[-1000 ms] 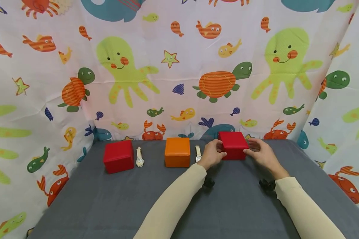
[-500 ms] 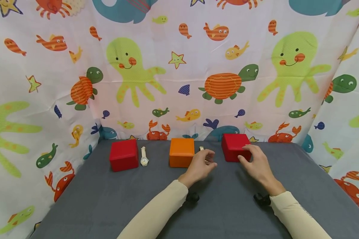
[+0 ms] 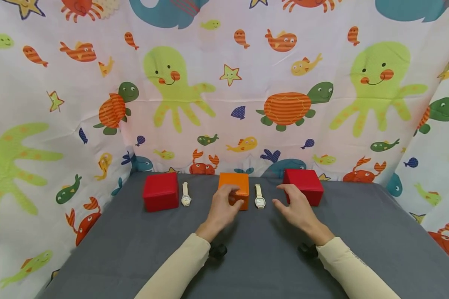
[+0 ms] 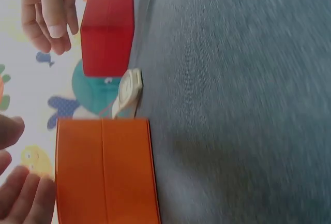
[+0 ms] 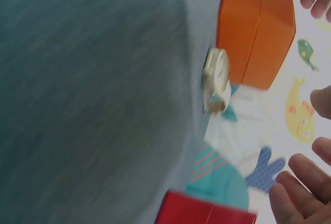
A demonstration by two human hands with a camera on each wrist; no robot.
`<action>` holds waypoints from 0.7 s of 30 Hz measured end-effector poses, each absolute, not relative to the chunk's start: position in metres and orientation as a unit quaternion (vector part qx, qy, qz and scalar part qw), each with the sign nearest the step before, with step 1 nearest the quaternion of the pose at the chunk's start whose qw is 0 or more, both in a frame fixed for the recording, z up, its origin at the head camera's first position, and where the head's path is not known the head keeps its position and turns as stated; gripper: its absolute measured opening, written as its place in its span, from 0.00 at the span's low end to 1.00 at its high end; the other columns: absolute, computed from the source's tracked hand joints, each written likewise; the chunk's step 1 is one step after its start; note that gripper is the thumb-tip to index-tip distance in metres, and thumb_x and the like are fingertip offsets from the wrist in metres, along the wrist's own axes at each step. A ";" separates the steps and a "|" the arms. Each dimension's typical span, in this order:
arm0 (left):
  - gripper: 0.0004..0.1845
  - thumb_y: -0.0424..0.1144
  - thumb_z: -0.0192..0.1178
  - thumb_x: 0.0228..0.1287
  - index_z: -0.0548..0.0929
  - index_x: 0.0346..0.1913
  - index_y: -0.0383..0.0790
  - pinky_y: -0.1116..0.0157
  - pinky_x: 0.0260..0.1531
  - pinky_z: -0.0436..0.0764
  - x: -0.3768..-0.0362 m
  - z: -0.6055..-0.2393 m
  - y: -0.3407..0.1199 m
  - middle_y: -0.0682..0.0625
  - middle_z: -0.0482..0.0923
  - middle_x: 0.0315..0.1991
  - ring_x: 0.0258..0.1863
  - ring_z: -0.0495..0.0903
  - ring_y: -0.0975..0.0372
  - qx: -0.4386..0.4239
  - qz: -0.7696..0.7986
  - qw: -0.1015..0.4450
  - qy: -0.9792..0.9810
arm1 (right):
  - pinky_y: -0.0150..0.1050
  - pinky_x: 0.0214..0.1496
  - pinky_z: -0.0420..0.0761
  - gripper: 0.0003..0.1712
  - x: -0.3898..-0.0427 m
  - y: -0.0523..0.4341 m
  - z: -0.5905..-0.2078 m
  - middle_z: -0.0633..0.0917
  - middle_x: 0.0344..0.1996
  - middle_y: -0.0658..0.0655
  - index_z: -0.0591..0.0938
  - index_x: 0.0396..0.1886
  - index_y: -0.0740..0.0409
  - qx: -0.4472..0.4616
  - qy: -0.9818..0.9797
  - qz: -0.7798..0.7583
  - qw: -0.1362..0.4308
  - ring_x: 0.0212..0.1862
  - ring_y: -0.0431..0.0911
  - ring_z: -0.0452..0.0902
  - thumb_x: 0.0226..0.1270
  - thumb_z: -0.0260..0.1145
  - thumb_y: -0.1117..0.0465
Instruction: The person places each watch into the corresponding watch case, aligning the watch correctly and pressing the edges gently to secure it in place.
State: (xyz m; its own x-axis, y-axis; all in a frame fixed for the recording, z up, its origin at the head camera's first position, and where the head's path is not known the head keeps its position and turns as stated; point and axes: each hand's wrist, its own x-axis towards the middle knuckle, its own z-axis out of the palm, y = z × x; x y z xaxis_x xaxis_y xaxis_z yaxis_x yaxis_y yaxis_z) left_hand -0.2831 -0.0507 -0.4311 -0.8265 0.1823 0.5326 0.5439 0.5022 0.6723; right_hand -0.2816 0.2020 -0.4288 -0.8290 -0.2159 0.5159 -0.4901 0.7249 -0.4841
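Observation:
My left hand (image 3: 221, 209) hovers in front of the orange box (image 3: 244, 182), fingers loosely curved and holding nothing. In the left wrist view its fingers (image 4: 26, 195) are beside that box. My right hand (image 3: 301, 209), also holding nothing, has its thumb and fingers spread apart near the left side of the right red box (image 3: 307, 182). Between the two hands lies a wristwatch (image 3: 260, 198) with a pale strap and squarish face, strap stretched away from me. The right wrist view shows this watch (image 5: 216, 76) close to the orange box (image 5: 256, 32).
At the left stand another red box (image 3: 161, 192) and a second pale-strapped watch (image 3: 186, 197) with a round face. All sit in a row toward the back of a grey cloth-covered table (image 3: 258, 265). A sea-animal printed curtain (image 3: 209, 104) rises behind and at both sides.
Both hands have left the right red box and moved left and nearer, the left one to the orange box. The right watch has come fully into sight. The head view has turned slightly.

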 end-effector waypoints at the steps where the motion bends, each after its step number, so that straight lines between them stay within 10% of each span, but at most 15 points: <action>1: 0.19 0.33 0.68 0.57 0.79 0.52 0.36 0.60 0.45 0.79 -0.284 -0.431 -0.054 0.44 0.76 0.46 0.43 0.76 0.55 -0.204 -0.447 0.211 -0.845 | 0.56 0.57 0.74 0.30 -0.283 0.198 -0.427 0.77 0.53 0.63 0.75 0.57 0.65 0.195 -0.905 0.317 0.206 0.55 0.56 0.72 0.55 0.72 0.60; 21: 0.32 0.36 0.70 0.55 0.71 0.62 0.34 0.56 0.47 0.80 -0.313 -0.445 -0.088 0.40 0.72 0.51 0.48 0.77 0.51 -0.055 -0.497 0.129 -0.856 | 0.58 0.63 0.67 0.41 -0.322 0.137 -0.438 0.75 0.61 0.63 0.66 0.67 0.61 0.150 -0.913 0.375 0.062 0.62 0.59 0.70 0.60 0.69 0.46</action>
